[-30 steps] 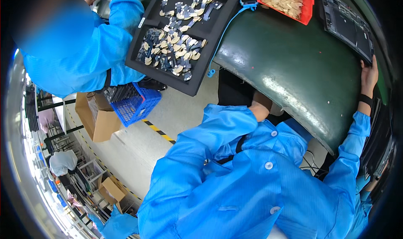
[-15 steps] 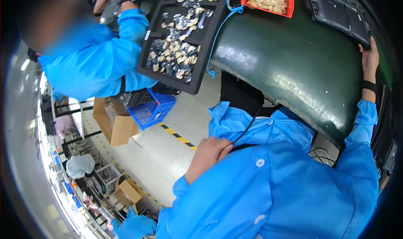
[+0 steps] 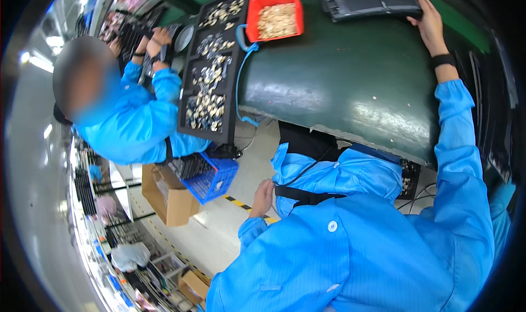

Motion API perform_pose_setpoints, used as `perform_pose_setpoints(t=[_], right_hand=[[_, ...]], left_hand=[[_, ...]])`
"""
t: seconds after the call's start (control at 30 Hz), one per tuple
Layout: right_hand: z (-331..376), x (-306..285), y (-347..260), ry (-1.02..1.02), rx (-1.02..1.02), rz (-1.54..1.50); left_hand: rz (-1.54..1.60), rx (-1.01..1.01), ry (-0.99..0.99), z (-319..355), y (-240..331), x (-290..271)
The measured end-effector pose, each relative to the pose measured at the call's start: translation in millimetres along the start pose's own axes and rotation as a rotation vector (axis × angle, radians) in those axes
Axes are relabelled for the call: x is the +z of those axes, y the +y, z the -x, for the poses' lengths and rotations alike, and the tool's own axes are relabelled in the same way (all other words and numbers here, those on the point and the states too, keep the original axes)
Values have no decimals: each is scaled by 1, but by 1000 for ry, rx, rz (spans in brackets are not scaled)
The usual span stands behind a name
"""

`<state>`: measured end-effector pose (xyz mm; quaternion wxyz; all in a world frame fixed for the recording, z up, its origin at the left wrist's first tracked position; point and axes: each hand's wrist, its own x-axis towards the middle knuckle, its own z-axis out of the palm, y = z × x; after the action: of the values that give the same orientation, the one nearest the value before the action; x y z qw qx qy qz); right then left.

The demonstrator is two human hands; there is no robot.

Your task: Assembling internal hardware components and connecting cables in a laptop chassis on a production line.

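My right hand (image 3: 429,24) grips the right edge of an opened laptop base (image 3: 375,0) at the far side of the bench. Its thumb is on the near side, and the base's dark inner parts face up. The top of the laptop base is cut off by the picture's edge. Down by my waist, my left hand (image 3: 263,198) is closed around a thin black cable (image 3: 307,168) that runs over my lap. A black strap (image 3: 320,197) crosses my blue coat beside that hand.
The green bench top (image 3: 329,76) has a worn near edge. A red bin (image 3: 298,16) of tan pieces stands beside a black compartment tray (image 3: 233,76) of small parts. A blue cord (image 3: 238,93) hangs there. A co-worker (image 3: 131,109) sits left, near a blue crate (image 3: 211,175) and cardboard box (image 3: 175,202).
The view has swung, bringing the bench and co-worker further into the picture. My left hand has drawn away to the left with the cable. My right hand stays on the laptop base.
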<state>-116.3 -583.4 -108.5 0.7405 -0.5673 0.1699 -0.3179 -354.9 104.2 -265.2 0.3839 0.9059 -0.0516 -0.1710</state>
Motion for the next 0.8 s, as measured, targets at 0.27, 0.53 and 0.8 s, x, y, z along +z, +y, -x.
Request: perform_pose_setpoints(t=[0.27, 0.53, 0.8], right_hand=[[14, -10, -15, 70, -93, 22], [23, 10, -18, -9, -78, -13], [-3, -20, -2, -39, 4, 75]], left_hand=[[38, 33, -21, -51, -36, -48], [208, -150, -50, -23, -102, -46], [443, -268, 104, 13, -118, -45]])
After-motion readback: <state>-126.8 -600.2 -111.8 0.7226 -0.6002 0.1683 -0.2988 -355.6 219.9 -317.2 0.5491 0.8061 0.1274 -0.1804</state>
